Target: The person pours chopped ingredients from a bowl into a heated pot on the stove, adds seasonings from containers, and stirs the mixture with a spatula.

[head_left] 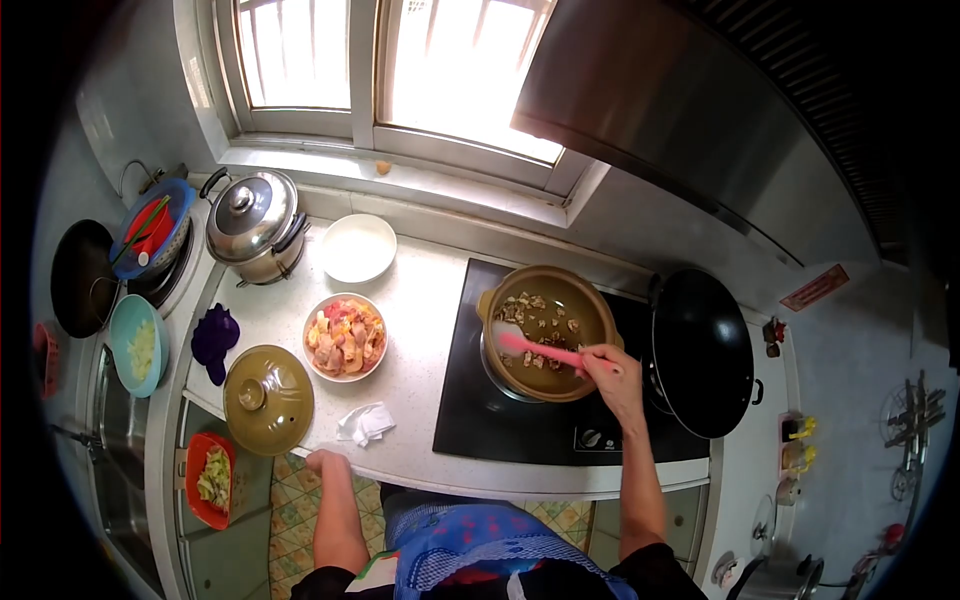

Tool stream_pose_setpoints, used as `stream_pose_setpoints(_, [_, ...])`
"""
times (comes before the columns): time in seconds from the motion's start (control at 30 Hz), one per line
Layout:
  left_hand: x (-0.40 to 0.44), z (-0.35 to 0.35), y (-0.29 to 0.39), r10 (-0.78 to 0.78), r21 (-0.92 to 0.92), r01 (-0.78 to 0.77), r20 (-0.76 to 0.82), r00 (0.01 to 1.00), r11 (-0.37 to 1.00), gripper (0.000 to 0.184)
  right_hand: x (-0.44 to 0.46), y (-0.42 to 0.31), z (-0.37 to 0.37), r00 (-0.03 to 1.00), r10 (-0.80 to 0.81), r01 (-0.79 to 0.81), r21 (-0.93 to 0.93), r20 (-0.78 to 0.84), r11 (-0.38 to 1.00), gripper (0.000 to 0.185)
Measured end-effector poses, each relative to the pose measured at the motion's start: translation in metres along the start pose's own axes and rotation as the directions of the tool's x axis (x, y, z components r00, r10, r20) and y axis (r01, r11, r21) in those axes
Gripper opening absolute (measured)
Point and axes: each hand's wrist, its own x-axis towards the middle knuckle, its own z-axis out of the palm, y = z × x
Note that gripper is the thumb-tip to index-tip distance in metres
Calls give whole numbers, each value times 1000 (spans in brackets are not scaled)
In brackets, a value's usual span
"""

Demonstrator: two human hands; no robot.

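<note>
Brown pot (572,292) is set on the left part of the black cooktop (475,425), with twelve o'clock taken as the window side; a burner ring shows beneath its front edge, so that position was presumably chosen for heat. Small browned pieces (526,303) are spread over its base. A pink spatula (548,351) is held by its handle in the closed right hand (612,372), at four o'clock of the pot, its blade laid inside toward nine; the slanted hold probably lets the pieces be pushed while the fingers are kept off the base. The left hand (326,462) is rested at the desk (420,300) edge, perhaps for support, nearest the brown lid (268,412); whether it is wide or narrow cannot be told. At nine o'clock from the pot, cut raw meat (345,337) is kept in a bowl (344,379), apparently for easy reach. A white bowl (358,248) is placed at twelve o'clock from the meat, and a crumpled white cloth or tissue (367,424) near six. A black wok (702,353) is stood at three o'clock from the pot.
</note>
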Motion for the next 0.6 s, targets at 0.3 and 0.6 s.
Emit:
stream_pose_setpoints(0.3, [2,1,-1,-4,-7,4,-4,1000,1000,39,-48,43,-62,918,72,-93,-36,-390,995,15])
stream_pose_setpoints(0.6, [3,3,0,18,-18,-17,14,1000,1000,40,-36,4,-14,953,-179,107,-282,-244,953,11])
